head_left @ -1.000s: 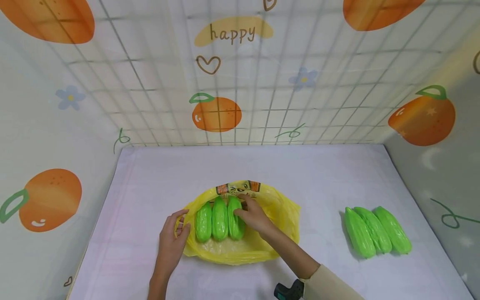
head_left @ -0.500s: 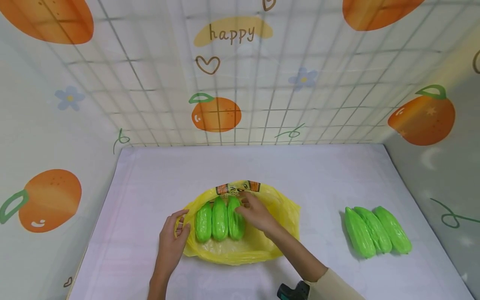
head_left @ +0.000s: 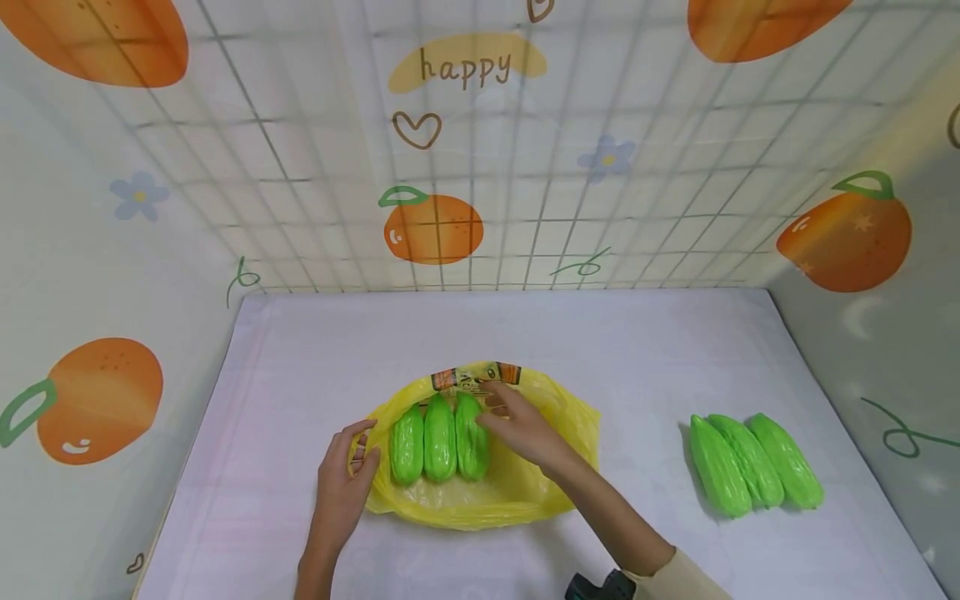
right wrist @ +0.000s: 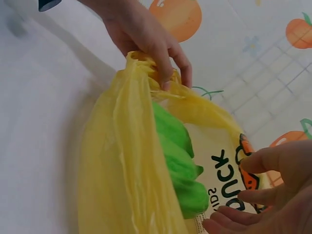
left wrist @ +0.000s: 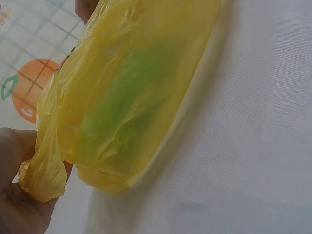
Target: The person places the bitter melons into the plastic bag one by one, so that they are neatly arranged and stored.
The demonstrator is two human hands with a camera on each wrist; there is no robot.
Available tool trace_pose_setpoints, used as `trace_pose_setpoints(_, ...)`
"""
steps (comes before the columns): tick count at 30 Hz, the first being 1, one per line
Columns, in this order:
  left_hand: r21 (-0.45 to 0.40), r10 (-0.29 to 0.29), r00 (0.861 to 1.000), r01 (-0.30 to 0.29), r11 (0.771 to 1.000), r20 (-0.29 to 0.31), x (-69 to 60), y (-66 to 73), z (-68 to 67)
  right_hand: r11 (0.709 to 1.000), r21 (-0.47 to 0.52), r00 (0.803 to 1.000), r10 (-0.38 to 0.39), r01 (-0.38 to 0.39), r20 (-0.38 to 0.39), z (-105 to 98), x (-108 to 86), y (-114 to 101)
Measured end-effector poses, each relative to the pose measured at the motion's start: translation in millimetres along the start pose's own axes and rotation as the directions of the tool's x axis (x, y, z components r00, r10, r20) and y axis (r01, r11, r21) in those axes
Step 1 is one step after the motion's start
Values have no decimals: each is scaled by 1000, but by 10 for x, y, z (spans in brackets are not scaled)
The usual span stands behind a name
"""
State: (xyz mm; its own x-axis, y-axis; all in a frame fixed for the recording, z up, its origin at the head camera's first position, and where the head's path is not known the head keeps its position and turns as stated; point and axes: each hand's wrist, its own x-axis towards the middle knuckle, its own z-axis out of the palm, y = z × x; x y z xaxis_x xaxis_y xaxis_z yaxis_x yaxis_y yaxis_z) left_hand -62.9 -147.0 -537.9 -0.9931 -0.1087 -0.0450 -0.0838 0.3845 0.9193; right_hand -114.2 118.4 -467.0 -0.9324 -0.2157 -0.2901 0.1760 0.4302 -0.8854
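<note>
A yellow plastic bag (head_left: 542,479) lies with its mouth open, and three green wrapped, elongated items (head_left: 440,439) stand side by side in its left part. My left hand (head_left: 343,483) pinches the bag's left rim; in the left wrist view its fingers and thumb (left wrist: 19,146) hold bunched yellow plastic. Over the bag's mouth, just right of the third green item, my right hand (head_left: 525,429) has its fingers spread and holds nothing. The right wrist view shows this right hand (right wrist: 273,187) beside the bag's printed inner side, apart from the green items (right wrist: 178,161).
Three more green items (head_left: 756,462) lie together on the right side of the white table (head_left: 637,350). A grid-patterned wall (head_left: 322,208) with printed oranges rises behind, and side walls stand left and right. A dark device (head_left: 600,586) is strapped near the right sleeve.
My right hand has let go of the third green item and drawn back slightly to the right. The left hand and the bag have stayed in place.
</note>
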Motion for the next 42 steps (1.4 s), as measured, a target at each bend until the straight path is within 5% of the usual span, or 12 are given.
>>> trace_pose_setpoints(13,-2,-3,1000,3,1000,2,-2,-1,15,992,101,997,-80,79,14,-288,-218,-121)
trace_pose_setpoints(24,1,-17,1000,17,1000,5,1,5,10,989,142,998,-32,39,-51,-593,-325,-91)
trace_pose_setpoints(32,1,-11,1000,11,1000,5,5,11,-2,988,150,994,-13,29,-109,-868,-439,75)
trace_pose_setpoints(42,4,-10,1000,10,1000,-2,11,0,-7,995,93,974,0,22,-225,-1234,-668,540)
